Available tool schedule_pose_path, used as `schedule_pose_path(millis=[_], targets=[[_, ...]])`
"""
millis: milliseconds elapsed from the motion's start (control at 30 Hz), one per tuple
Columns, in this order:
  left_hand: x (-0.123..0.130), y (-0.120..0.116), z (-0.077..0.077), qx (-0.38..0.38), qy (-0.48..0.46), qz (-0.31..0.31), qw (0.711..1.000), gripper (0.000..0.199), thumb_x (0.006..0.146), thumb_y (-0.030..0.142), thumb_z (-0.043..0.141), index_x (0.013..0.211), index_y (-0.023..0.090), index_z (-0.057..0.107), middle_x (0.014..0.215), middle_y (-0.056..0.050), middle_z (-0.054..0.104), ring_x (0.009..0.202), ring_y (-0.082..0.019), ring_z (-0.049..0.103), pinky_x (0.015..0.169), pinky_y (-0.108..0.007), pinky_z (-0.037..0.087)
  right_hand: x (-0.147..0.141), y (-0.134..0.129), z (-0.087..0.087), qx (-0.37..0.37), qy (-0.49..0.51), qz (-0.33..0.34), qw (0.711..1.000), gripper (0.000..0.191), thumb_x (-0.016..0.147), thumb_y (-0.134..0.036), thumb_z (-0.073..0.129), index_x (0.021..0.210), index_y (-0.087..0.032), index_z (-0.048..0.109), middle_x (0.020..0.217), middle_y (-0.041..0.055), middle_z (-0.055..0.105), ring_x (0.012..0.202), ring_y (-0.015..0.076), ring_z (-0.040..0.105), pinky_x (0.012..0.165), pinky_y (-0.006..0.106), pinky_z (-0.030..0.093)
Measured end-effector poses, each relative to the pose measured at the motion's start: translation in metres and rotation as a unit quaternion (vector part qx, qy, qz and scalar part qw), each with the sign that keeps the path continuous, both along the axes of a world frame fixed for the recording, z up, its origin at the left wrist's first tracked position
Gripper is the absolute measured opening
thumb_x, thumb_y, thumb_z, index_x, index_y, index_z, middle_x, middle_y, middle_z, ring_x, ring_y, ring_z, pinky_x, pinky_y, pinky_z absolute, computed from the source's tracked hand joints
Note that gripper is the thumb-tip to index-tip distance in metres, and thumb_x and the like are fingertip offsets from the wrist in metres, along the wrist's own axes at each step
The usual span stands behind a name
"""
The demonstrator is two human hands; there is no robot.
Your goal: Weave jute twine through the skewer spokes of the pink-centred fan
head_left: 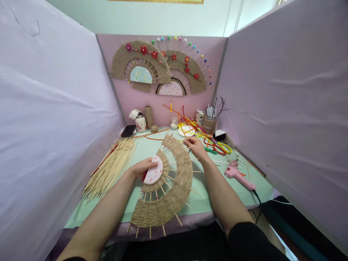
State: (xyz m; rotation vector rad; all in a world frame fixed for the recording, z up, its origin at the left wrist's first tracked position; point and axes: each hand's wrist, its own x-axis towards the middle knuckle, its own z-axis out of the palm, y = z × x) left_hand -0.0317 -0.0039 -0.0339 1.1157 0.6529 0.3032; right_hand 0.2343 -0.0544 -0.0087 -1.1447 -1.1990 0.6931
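Observation:
My left hand (pixel 144 167) is closed around the half-round centre of a woven fan, thumb on its white cloth (pixel 154 173) with pink dots. The woven fan (pixel 182 183) is made of tan twine on thin sticks, in a narrow inner band and a wide outer band, with bare stick ends poking past the rim. It is held tilted above the table. Just beyond the fan's upper right edge, my right hand (pixel 196 148) has its fingertips pinched together. What lies between them is too small to make out.
Many thin sticks (pixel 108 170) lie at left. A pink glue gun (pixel 239 175) with a black cord rests at right. Colourful pipe cleaners (pixel 217 144), jars and a twine ball (pixel 154 128) stand behind. Two finished fans (pixel 141 43) hang on the back panel between fabric side walls.

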Motion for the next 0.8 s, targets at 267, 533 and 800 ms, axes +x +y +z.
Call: schedule_pose_path(millis=[267, 533, 800], targets=[[0.005, -0.003, -0.002, -0.001, 0.04, -0.04, 0.998, 0.045, 0.046, 0.041, 0.084, 0.069, 0.009, 0.064, 0.063, -0.007, 0.068, 0.051, -0.014, 0.061, 0.049, -0.021, 0.047, 0.005, 0.001, 0.001, 0.07, -0.042, -0.047, 0.996, 0.019, 0.072, -0.037, 0.06, 0.072, -0.018, 0.06, 0.064, -0.0019, 0.052, 0.06, 0.0113, 0.044, 0.059, 0.025, 0.036], [0.01, -0.008, -0.005, -0.01, 0.046, -0.103, 0.994, 0.044, 0.048, 0.042, 0.083, 0.07, 0.009, 0.065, 0.064, -0.008, 0.069, 0.052, -0.014, 0.062, 0.051, -0.021, 0.048, 0.006, 0.0, 0.001, 0.075, -0.035, -0.054, 0.995, 0.02, 0.073, -0.038, 0.06, 0.076, -0.018, 0.06, 0.064, -0.0019, 0.052, 0.059, 0.0108, 0.043, 0.057, 0.024, 0.036], [0.012, -0.013, -0.005, 0.002, 0.065, -0.149, 0.987, 0.043, 0.046, 0.04, 0.084, 0.069, 0.009, 0.065, 0.063, -0.006, 0.069, 0.051, -0.012, 0.061, 0.049, -0.02, 0.047, 0.007, -0.001, 0.002, 0.026, 0.002, -0.017, 1.0, 0.025, 0.071, -0.043, 0.062, 0.072, -0.018, 0.058, 0.059, -0.0037, 0.046, 0.054, 0.0092, 0.04, 0.052, 0.023, 0.033]])
